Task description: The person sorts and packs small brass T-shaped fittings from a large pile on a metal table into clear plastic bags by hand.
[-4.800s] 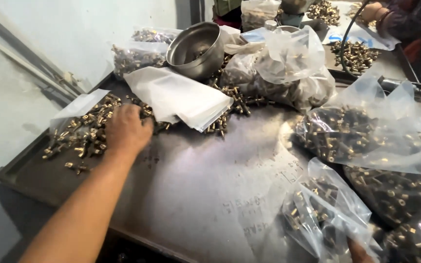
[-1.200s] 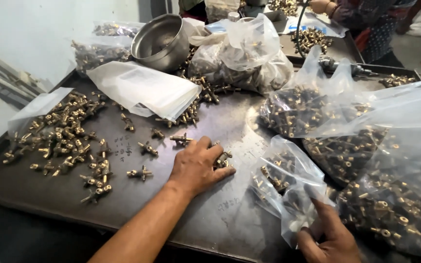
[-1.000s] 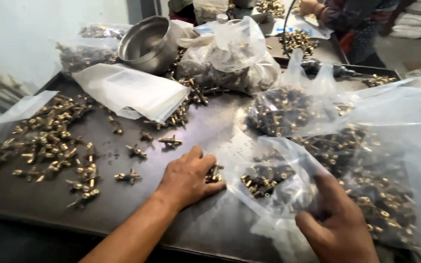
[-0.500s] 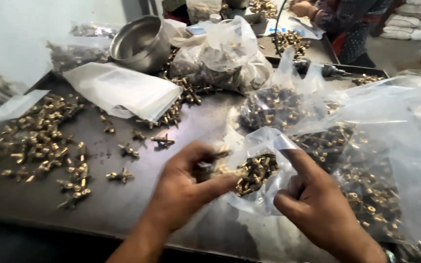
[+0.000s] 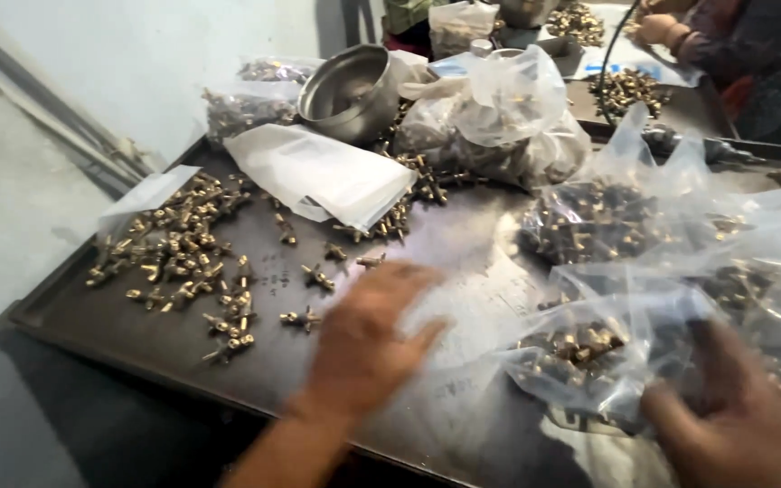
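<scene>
At the far left of the dark metal tray (image 5: 65, 312) we see a scattered heap of small brass fittings (image 5: 178, 262), part of it lying on a flat clear bag (image 5: 142, 194), with a few loose pieces trailing toward the middle. Behind them, a folded white plastic sheet (image 5: 323, 172) lies across the tray, more fittings poking out from under its right edge, and a steel bowl (image 5: 350, 90) sits tilted at the back beside filled bags. Near the middle, our left hand (image 5: 368, 339) hovers low over the tray, blurred, fingers spread fairly wide and palm down; we cannot tell whether it holds anything, and the loose fittings lie just to its left. Further right, a small clear bag of fittings (image 5: 589, 357) rests on the tray with its mouth turned toward the left hand. Our right hand (image 5: 725, 425) grips this bag at its lower right edge, fingers closed on the plastic. Behind and to the right, larger clear bags (image 5: 616, 212) packed with the same brass parts crowd the tray. At the top right, another person's hand (image 5: 653, 27) works over a separate pile.
</scene>
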